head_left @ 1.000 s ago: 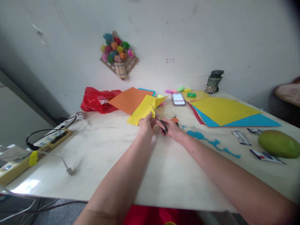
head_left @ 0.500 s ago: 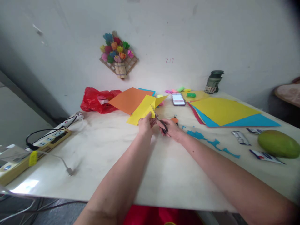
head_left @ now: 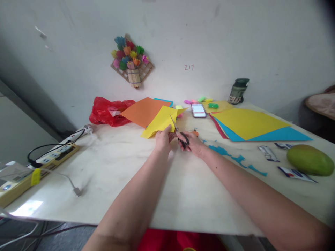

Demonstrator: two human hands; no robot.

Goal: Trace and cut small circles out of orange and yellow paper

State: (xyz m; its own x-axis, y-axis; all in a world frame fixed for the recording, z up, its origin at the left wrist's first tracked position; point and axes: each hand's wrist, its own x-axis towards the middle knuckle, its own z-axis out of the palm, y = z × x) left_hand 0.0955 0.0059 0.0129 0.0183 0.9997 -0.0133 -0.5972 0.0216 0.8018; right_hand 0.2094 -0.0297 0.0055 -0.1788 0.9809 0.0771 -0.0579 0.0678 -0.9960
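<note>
My left hand [head_left: 164,137] pinches the lower edge of a sheet of yellow paper [head_left: 159,120], thumb on top. The sheet is held above the table, and its right corner bends away past the blades. In my right hand [head_left: 192,143] is a pair of scissors [head_left: 184,139] with dark handles, the fingers closed round them. Their blades point up and left across the right part of the yellow sheet, close to my left thumb. Behind the sheet lies orange paper [head_left: 142,111]. Blue paper scraps [head_left: 221,150] are to the right of my right hand.
A red plastic bag [head_left: 110,113] lies at back left, a power strip [head_left: 54,157] at the left edge. Further right are a phone [head_left: 199,110], stacked coloured sheets [head_left: 251,122], a bottle [head_left: 238,91], small packets [head_left: 268,153] and a green mango-like fruit [head_left: 310,160].
The scissors and my right hand have shifted slightly right, and the blades lie a little differently over the yellow paper. The paper's right flap sits lower. My left hand has barely moved.
</note>
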